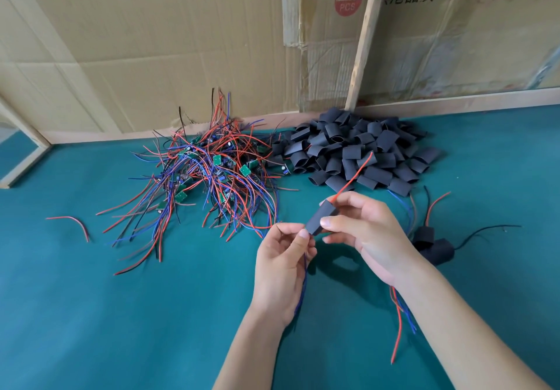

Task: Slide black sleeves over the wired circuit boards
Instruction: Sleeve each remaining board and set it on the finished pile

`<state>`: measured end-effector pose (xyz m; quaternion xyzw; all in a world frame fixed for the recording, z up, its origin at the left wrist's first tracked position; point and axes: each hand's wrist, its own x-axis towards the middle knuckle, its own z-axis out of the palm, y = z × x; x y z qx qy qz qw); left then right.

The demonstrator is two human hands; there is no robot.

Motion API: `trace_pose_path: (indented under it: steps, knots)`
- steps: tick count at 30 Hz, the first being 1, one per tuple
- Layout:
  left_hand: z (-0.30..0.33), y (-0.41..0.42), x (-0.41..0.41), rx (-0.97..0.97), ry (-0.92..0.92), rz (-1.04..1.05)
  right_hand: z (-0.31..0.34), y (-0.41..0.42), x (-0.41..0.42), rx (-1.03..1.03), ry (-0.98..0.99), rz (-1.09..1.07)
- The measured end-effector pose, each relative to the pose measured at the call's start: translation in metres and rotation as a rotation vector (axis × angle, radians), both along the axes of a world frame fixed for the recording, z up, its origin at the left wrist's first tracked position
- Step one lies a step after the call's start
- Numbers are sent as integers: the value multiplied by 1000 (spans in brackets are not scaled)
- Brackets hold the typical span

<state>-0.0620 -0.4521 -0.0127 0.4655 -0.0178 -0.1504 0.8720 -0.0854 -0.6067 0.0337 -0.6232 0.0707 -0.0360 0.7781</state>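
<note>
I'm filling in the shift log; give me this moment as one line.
step: sleeving | right hand: holds black sleeve | left hand: pinches wires at sleeve end | sleeved units: at right

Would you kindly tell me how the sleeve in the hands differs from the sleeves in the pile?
The held sleeve is gripped above the table by the right hand; the pile of sleeves lies loose. A red wire leaves the held sleeve; those in the pile look hollow. Both are black.

Board inside held black sleeve (321,218) hidden; finished sleeves (433,245) partly behind wrist.
</note>
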Motion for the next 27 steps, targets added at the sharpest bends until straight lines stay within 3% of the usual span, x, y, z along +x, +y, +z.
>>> trace_pose_path:
  steps: [7, 12, 17, 19, 21, 24, 25, 27]
  knots:
    - [4, -2, -4, 109, -80, -4, 4, 5, -2, 76, 44, 77]
    - [10, 1, -5, 70, -110, -150, 9, 6, -4, 144, 29, 116]
    - [14, 6, -3, 7, -29, -207, 21, -21, -20, 101, 71, -26]
    - [13, 6, -2, 10, -1, -195, 34, -43, -35, -144, 192, 34]
    - [13, 6, -2, -4, 15, -188, 51, -63, -47, -611, 370, 90]
    - [14, 5, -1, -17, 36, -180, 74, -73, -48, -1258, 522, -48]
    - [14, 5, -1, -24, 44, -175, 81, -68, -42, -1343, 472, -109]
    - [15, 4, -2, -44, 60, -168, 90, -48, -23, -1303, 260, -110]
